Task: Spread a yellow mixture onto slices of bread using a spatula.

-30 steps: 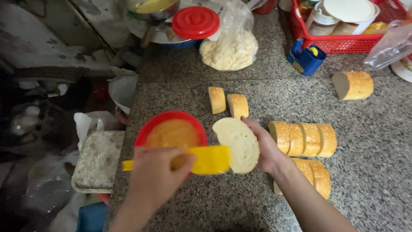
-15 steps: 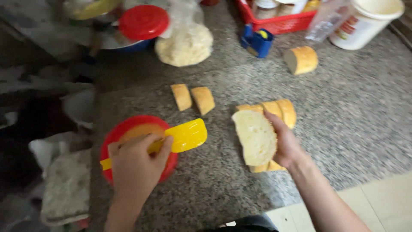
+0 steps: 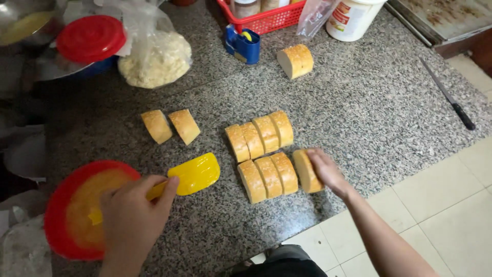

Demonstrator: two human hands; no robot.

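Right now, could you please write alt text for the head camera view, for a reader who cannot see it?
Seen from above, a right hand sets a bread slice on edge beside two rows of slices on a speckled granite counter, while the left hand holds a yellow spatula beside a red bowl. Two more slices, a knife and a red basket lie farther back.

The left hand (image 3: 132, 218) is low at the near left, back of the hand up, fingers curled in a closed grip with the index finger stretched forward. The right hand (image 3: 325, 172) reaches in from the lower right, forearm bare and slanting up to it, fingers bent, fingertips pressing sideways, toward the left hand.
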